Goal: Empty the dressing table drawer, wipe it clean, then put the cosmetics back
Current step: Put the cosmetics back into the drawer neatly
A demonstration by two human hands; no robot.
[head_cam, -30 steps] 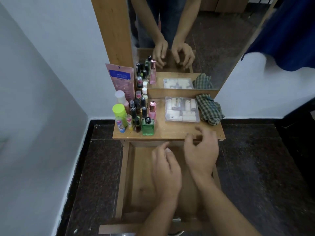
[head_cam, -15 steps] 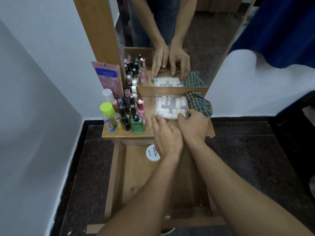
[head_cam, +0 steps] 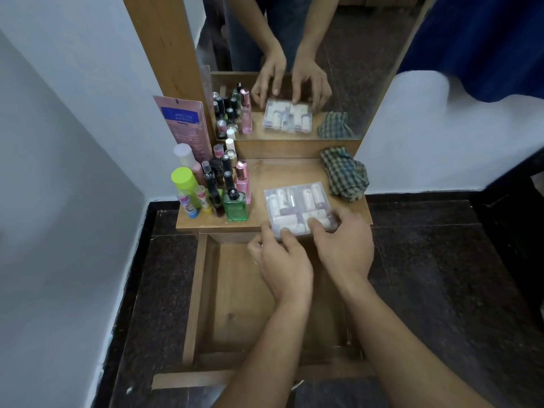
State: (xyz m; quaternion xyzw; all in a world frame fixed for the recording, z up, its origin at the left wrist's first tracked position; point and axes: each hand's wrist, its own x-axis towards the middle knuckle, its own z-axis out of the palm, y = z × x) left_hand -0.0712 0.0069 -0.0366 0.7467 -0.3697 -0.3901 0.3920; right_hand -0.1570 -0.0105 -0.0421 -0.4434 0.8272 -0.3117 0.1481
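Note:
A clear plastic case of small white bottles lies at the front edge of the dressing table top. My left hand and my right hand both grip its near edge, and it overhangs the open wooden drawer. Several cosmetic bottles stand packed on the table's left side, among them a green square bottle and a pink one. My forearms hide the drawer's middle and right part.
A crumpled checked cloth lies at the table's right rear. A mirror stands behind, reflecting my hands. A pink packet leans on the mirror frame. White walls flank the table; dark floor surrounds it. Blue fabric hangs upper right.
My hands rose from the drawer to the tabletop, took hold of the clear case and pulled it from the table's rear toward the front edge. The white round lid seen in the drawer is now hidden.

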